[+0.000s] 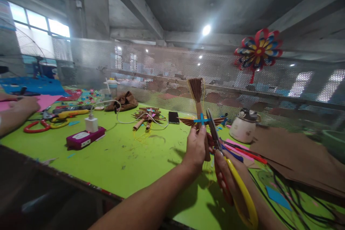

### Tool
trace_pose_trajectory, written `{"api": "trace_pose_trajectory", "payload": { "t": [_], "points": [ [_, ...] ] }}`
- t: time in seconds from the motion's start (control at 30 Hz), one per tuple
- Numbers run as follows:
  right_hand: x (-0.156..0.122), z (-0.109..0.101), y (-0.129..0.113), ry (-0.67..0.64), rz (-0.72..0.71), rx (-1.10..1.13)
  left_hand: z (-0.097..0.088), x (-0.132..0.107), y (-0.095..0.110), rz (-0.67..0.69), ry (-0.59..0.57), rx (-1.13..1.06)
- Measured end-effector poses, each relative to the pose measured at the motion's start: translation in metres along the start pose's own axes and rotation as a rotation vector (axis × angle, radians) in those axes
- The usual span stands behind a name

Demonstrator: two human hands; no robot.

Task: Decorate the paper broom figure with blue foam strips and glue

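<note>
My left hand [195, 146] is closed around a brown folded-paper figure [198, 107] and holds it upright above the green table. The figure has a pleated fan at its top, pleated wings to both sides and a blue paper cross [201, 119] at its middle. In my right hand [223, 169] is a pair of scissors [237, 181] with yellow and red handles. Their blades point up, close beside the figure's right wing; whether they touch it I cannot tell. Another pair of scissors with red-and-black handles [250, 152] lies behind my right hand.
Brown paper sheets [299, 154], a lidded jug [244, 126] and black cables stand or lie at right. Mid-table are a phone [174, 117] and similar paper figures [148, 116]. A purple power strip [85, 138] and another person's hand [25, 106] are at left.
</note>
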State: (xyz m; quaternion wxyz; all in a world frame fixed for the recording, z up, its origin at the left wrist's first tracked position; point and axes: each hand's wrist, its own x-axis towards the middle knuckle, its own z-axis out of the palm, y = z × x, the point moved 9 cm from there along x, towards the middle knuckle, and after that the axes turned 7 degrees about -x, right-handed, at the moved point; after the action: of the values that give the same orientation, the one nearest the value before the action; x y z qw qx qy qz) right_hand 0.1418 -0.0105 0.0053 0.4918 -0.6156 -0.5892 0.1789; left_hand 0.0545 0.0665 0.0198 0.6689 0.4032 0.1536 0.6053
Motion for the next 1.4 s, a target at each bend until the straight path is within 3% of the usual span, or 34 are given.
{"api": "trace_pose_trajectory", "payload": {
  "t": [0.17, 0.43, 0.83, 1.13, 1.4],
  "points": [
    [-0.001, -0.002, -0.007, 0.058, -0.033, -0.017, 0.002, -0.003, 0.003, -0.009, 0.008, 0.031],
    [-0.007, -0.009, -0.016, 0.024, -0.023, -0.02, -0.005, 0.005, 0.002, 0.011, 0.005, -0.032],
    [-0.02, 0.009, -0.005, -0.143, 0.075, 0.144, -0.01, 0.011, 0.02, 0.055, 0.004, -0.027],
    [-0.025, -0.005, -0.028, -0.307, 0.022, -0.044, 0.0, 0.007, 0.026, 0.041, -0.108, -0.177],
    [-0.017, -0.002, -0.014, -0.179, -0.005, -0.04, -0.002, 0.006, 0.025, -0.001, -0.081, -0.299]
  ]
}}
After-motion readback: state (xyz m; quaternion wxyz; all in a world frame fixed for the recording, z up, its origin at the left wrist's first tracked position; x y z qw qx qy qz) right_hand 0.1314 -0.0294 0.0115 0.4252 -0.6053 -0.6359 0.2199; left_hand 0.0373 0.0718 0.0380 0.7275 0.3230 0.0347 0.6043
